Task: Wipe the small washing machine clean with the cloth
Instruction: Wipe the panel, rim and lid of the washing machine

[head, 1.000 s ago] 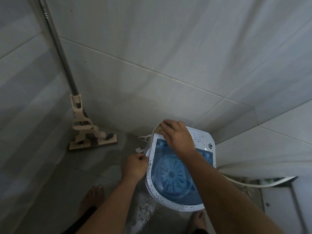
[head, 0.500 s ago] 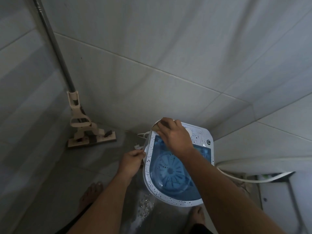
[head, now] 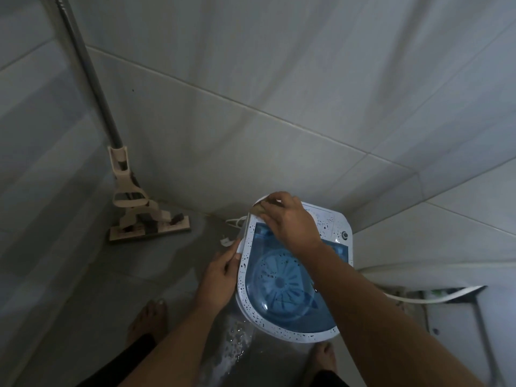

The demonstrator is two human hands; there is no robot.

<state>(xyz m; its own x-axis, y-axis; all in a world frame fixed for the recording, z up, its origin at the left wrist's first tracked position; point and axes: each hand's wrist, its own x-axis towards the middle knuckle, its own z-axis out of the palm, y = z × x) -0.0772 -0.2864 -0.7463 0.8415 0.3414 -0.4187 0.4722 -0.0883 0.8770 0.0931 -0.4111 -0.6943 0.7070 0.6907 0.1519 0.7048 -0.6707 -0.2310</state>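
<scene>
While wiping: right hand (head: 290, 219) has slid the cloth (head: 258, 209), pinched under its fingers, to the washing machine (head: 293, 335) far-left corner
Left hand (head: 220, 277): still gripping the left rim, bracing
Meaning: speckled rim remains unwiped

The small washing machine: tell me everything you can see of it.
The small washing machine is a compact top-loader standing upright on the wet tiled floor near the wall corner. Its white plastic top is speckled with dark spots. A translucent blue lid shows a ribbed round pulsator beneath. A round knob sits on the far control panel. The right hand presses a brownish cloth on the far left corner of the top; the left hand grips the left rim. A white cord lies on the floor beside its far left corner.
</scene>
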